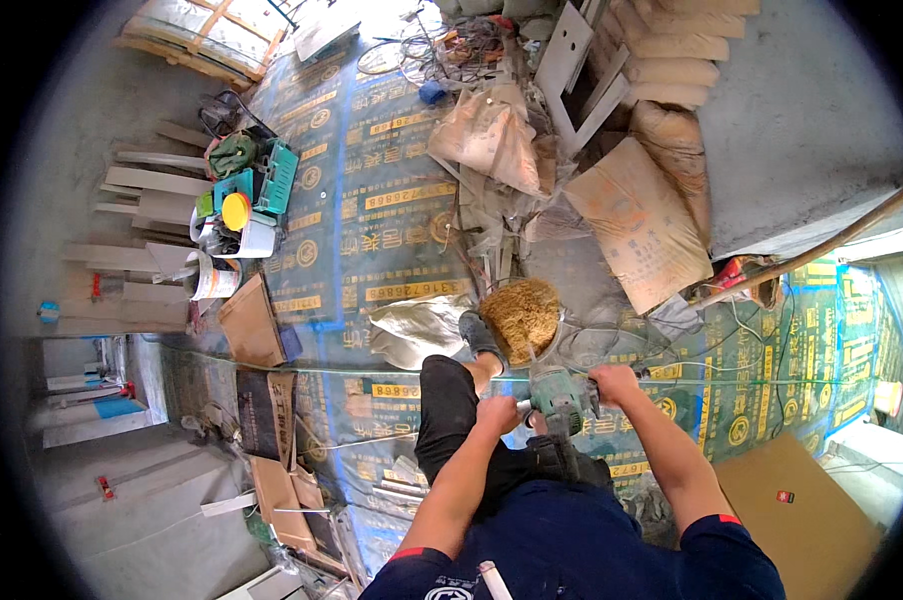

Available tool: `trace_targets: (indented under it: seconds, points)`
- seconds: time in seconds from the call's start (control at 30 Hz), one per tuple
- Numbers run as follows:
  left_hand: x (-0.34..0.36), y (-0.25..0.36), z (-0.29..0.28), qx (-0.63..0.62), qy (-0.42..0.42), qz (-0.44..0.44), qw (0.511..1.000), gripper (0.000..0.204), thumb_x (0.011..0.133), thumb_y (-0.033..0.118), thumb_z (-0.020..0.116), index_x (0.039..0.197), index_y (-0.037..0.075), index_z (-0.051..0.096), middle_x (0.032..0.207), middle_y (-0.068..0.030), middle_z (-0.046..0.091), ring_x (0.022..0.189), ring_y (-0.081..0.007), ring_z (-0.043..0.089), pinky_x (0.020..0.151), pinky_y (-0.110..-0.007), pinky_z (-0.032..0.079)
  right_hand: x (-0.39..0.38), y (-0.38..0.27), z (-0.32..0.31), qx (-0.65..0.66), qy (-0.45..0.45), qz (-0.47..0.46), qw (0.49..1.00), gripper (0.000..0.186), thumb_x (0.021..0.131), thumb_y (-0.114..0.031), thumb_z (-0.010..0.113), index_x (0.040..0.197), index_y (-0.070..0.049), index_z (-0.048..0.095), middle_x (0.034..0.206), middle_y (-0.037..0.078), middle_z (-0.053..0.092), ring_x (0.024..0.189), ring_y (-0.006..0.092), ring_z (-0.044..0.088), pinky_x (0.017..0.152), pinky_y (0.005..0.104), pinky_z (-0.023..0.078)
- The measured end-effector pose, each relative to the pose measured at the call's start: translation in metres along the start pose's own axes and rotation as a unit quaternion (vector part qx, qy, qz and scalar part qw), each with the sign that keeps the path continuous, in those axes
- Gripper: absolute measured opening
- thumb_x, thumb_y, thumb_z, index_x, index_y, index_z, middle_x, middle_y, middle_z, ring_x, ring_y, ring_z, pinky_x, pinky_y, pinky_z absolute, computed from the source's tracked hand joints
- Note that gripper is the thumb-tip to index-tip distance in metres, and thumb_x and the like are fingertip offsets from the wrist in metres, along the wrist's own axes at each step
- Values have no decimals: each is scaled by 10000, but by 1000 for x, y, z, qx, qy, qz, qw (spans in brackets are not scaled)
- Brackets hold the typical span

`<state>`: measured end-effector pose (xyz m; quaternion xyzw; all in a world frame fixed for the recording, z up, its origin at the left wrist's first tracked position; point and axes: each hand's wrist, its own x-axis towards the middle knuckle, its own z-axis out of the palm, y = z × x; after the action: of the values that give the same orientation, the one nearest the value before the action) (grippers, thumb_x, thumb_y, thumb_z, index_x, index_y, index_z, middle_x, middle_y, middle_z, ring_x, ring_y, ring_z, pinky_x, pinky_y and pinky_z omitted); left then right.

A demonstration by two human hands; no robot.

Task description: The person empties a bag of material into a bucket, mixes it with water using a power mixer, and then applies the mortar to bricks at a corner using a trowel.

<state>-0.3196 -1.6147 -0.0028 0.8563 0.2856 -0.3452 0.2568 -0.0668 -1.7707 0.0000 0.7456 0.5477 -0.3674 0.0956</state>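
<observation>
While both arms reach forward from the body, the left hand (499, 412) and the right hand (615, 383) grip a green handheld power mixer (560, 395) from opposite sides. The left hand is closed around the handle on the left, and the right hand is wrapped around the one on the right, its fingers mostly hidden by the back of the hand. The mixer's body sits between the two fists, nearly level with them, just ahead of the person's lap. From its front end a thin shaft (534, 352) runs away from the person to a round mass of coarse, tan mixture (520, 312), which lies beyond the grip and nearer the left hand's side. How deep the shaft goes cannot be told.

Just left of the mixture is a dark grey shoe (478, 332), beside a crumpled white sack (417, 330). Printed floor sheeting (392, 215) spreads around them. Ahead and to the right a large tan paper sack (637, 225) leans at a slant; a brown cardboard sheet (802, 510) lies behind the right elbow.
</observation>
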Motion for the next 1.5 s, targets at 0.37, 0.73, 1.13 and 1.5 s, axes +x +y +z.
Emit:
trace_targets:
  seconds: [0.37,0.73,1.13,1.5]
  points:
    - [-15,4,-1,-31,-14,-37,999,245,811,251,572,942,90,703,930,-161,691,883,-351,663,758,-467,523,6,-2,18,0,25,-29,999,261,698,-182,677,948,-154,607,936,76,675,910,280,665,690,423,532]
    - [-13,-7,12,-53,-1,-49,997,327,859,377,607,972,87,705,927,-163,693,871,-357,660,742,-473,521,14,-9,9,-32,45,-30,998,219,740,-160,634,958,-175,625,957,47,671,885,270,673,687,429,535]
    - [-7,-11,6,-35,0,-37,999,251,836,311,618,934,95,701,894,-152,691,835,-351,666,706,-464,525,-1,-15,7,7,84,-25,996,153,728,-177,637,875,-142,612,899,91,661,852,314,657,686,449,519]
    - [-13,-7,2,-30,4,-7,1000,211,813,284,630,880,98,705,869,-134,690,820,-338,663,689,-464,526,-7,-17,18,-18,61,-12,998,211,739,-224,643,937,-157,618,925,86,669,867,301,662,699,443,524]
